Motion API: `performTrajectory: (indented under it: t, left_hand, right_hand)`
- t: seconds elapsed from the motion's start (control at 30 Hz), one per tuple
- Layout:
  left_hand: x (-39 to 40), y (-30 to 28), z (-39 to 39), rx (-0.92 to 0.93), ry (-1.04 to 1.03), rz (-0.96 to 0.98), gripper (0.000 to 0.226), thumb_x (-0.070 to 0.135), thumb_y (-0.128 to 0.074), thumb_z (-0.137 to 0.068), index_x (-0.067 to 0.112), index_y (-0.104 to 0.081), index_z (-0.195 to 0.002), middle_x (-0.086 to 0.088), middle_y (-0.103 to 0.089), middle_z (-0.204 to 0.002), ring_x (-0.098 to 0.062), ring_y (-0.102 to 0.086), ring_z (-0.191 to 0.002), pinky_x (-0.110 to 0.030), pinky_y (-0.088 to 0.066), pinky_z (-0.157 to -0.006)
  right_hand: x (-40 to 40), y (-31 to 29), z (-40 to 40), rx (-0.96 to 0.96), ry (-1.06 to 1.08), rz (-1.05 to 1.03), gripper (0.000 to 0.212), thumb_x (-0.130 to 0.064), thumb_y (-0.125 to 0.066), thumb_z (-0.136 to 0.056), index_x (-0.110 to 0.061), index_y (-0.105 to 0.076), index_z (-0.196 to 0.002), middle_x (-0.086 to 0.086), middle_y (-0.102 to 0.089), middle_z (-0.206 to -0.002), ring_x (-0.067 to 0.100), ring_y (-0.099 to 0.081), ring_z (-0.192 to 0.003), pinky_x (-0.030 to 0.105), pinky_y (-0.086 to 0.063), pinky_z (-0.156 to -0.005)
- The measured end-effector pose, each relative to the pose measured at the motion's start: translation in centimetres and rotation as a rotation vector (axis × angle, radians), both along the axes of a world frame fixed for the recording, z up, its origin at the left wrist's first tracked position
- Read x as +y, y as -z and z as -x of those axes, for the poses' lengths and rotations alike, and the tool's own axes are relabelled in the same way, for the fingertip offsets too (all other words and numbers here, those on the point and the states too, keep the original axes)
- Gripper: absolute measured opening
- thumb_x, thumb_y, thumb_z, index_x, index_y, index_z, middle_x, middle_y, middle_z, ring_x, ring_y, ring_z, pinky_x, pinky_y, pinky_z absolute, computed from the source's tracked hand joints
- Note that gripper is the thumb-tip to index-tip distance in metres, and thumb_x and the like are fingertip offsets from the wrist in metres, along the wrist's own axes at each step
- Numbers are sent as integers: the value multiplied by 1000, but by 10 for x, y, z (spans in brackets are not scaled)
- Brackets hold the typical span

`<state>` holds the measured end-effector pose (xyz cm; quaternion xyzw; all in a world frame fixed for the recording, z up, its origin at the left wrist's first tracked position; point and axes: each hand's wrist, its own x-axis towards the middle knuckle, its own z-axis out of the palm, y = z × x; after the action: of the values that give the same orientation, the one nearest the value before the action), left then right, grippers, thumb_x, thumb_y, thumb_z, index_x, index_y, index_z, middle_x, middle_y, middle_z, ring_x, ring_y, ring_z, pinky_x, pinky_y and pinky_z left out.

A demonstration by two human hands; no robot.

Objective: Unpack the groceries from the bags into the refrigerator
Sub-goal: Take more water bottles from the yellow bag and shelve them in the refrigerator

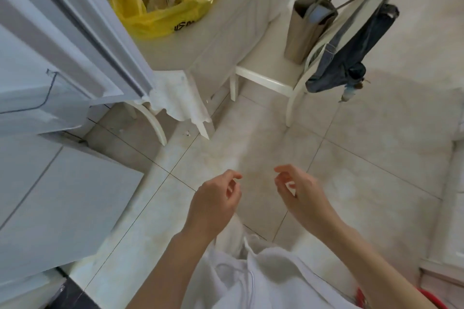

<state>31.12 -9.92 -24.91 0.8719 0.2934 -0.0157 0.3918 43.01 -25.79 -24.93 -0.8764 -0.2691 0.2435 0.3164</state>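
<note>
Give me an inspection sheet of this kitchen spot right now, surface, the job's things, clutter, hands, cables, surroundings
Surface: table under a white cloth, its edge hanging at the corner.
Job's things: yellow bag stands open on the table, with light packets marked red inside; refrigerator door is open at left.
Clutter: brown paper bag on the white chair; a dark denim bag hangs from the chair back.
Hands: left hand and right hand are both empty, fingers loosely curled, over the floor.
Cables: a thin dark line on the fridge's inner panel; cannot tell what it is.
Surroundings: pale tiled floor.
</note>
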Motion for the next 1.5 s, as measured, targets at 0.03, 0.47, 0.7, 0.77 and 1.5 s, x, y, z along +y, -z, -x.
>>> performTrajectory:
  t: [0.03, 0.47, 0.7, 0.77, 1.5]
  left_hand:
    - [5, 1, -11, 4, 2, -6, 17, 26, -54, -94, 28, -64, -108, 13, -67, -81, -4, -63, -76, -34, -54, -75]
    - [141, 1, -186, 33, -27, -55, 27, 27, -52, -95, 29, -56, -121, 15, -61, -83, -4, -60, -76, -31, -52, -76]
    - [212, -2, -263, -24, -135, -71, 28, 25, -53, -95, 26, -59, -122, 12, -63, -84, -11, -61, -85, -36, -50, -82]
    - [226, 1, -278, -26, -175, -68, 27, 23, -54, -94, 25, -60, -120, 12, -64, -87, -11, -61, -90, -35, -49, -84]
    - [367, 25, -448, 32, -661, -163, 20, 14, -56, -91, 17, -65, -109, 2, -65, -103, -17, -57, -99, -30, -46, -82]
  right_hand:
    - [5, 1, -11, 1, 7, -5, 22, -19, -56, -94, -16, -60, -115, -6, -65, -92, 11, -63, -88, 35, -53, -84]
    - [141, -27, -209, -132, -111, -28, 26, -21, -53, -96, -17, -57, -121, -13, -57, -97, 6, -57, -92, 25, -49, -86]
    - [212, -26, -292, -171, -206, -20, 23, -22, -54, -95, -18, -59, -117, -15, -57, -96, 10, -59, -93, 23, -47, -83]
    - [231, -26, -314, -156, -261, -3, 25, -24, -53, -95, -19, -58, -119, -17, -56, -99, 8, -59, -98, 26, -48, -88]
    - [484, -26, -559, -110, -784, 19, 25, -18, -54, -94, -12, -60, -117, 1, -65, -101, 18, -61, -93, 18, -38, -76]
